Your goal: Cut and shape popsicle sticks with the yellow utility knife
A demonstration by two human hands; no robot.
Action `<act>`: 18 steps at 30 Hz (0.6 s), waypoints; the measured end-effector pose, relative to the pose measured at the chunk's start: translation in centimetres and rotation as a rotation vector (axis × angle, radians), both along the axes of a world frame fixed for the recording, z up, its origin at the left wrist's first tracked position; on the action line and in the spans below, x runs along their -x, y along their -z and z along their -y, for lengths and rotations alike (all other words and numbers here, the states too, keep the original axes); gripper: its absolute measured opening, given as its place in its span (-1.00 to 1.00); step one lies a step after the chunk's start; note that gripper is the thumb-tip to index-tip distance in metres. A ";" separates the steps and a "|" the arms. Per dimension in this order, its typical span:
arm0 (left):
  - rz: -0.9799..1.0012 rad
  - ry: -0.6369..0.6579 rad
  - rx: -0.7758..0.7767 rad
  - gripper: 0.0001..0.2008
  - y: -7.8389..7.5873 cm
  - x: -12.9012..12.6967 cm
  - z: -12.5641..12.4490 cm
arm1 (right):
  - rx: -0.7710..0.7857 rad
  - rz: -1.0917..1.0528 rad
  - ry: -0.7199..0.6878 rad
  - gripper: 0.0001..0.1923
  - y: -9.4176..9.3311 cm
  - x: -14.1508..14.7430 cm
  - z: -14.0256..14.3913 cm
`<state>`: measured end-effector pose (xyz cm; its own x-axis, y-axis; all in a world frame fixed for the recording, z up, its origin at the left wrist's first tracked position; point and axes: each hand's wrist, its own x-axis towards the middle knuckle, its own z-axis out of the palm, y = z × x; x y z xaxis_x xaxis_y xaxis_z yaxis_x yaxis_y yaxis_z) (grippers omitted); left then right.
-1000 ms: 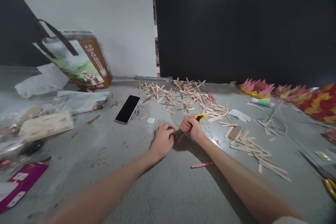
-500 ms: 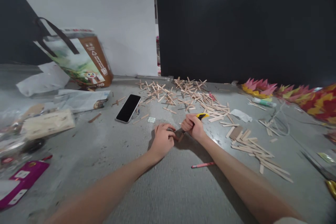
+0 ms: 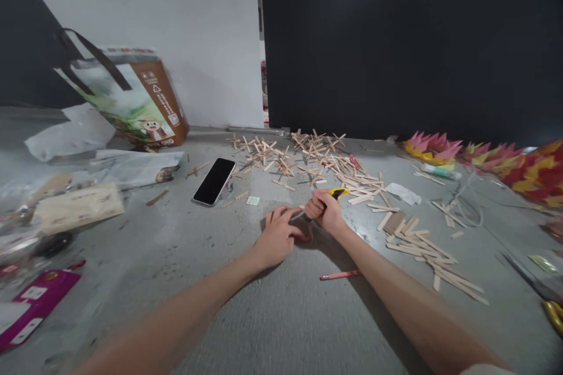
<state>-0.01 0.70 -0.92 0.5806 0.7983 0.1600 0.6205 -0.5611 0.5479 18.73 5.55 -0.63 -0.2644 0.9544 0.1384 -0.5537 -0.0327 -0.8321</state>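
Knife point(image 3: 335, 194), yellow-handled cutter, sits in the right hand point(image 3: 324, 214), fist wrapped tight around it, yellow end poking out the top toward the stick pile, blade end down by the left hand. Left hand point(image 3: 278, 235) lies flat on the grey table point(image 3: 272, 310), fingers spread, pressing a small wooden stick point(image 3: 298, 216) under the fingertips; stick mostly hidden, hard to see its shape. Both hands nearly touching at middle of the table, just in front of the pile.

Loose craft sticks point(image 3: 316, 158) heaped behind the hands, many glued into crosses; more flat sticks point(image 3: 422, 240) scattered to the right. Black phone point(image 3: 214, 181) face up, left of the pile. Red pencil point(image 3: 338, 275) lies near the right forearm. Paper bag point(image 3: 132, 99) with dark strap stands at far left against the wall, white papers point(image 3: 132, 167) in front of it. Magenta packet point(image 3: 30, 304) at left edge. Pink, yellow and red paper flowers point(image 3: 505, 161) along the far right. Glue tube point(image 3: 438, 170) near them
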 end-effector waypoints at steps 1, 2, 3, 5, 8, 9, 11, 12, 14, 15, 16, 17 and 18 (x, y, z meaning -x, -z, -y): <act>-0.017 0.024 -0.008 -0.48 -0.2 0.0 0.1 | 0.002 0.003 0.003 -0.42 0.0 0.0 0.0; -0.035 0.045 -0.012 -0.49 -0.5 -0.1 0.2 | 0.004 0.007 0.004 -0.42 0.0 0.0 -0.1; -0.055 0.064 -0.013 -0.49 -0.7 -0.1 0.3 | 0.006 0.010 0.006 -0.42 0.0 0.0 0.0; -0.088 0.094 -0.013 -0.47 -1.0 -0.2 0.5 | 0.007 0.018 0.007 -0.42 -0.1 0.2 0.0; -0.127 0.126 -0.024 -0.44 -1.2 -0.3 0.7 | 0.002 0.027 0.005 -0.44 -0.1 0.5 0.3; -0.135 0.129 -0.032 -0.45 -1.3 -0.3 0.8 | -0.002 0.029 0.004 -0.44 -0.2 0.6 0.4; -0.143 0.136 -0.046 -0.46 -1.2 -0.3 0.8 | -0.008 0.027 0.001 -0.45 -0.2 0.8 0.5; -0.138 0.145 -0.052 -0.46 -1.2 -0.3 0.8 | -0.011 0.024 -0.002 -0.45 -0.2 0.8 0.5; -0.104 0.158 -0.059 -0.46 -0.9 -0.3 0.7 | -0.013 0.018 -0.006 -0.46 -0.2 0.8 0.5; -0.079 0.149 -0.061 -0.46 -0.7 -0.3 0.6 | -0.013 0.014 -0.008 -0.46 -0.1 0.8 0.5; -0.053 0.131 -0.063 -0.46 -0.5 -0.2 0.4 | -0.012 0.010 -0.010 -0.46 -0.1 0.8 0.5; -0.032 0.100 -0.061 -0.46 -0.3 -0.2 0.3 | -0.011 0.007 -0.013 -0.46 -0.1 0.8 0.4; -0.025 0.072 -0.060 -0.46 -0.1 -0.2 0.2 | -0.009 0.006 -0.015 -0.45 0.0 0.8 0.4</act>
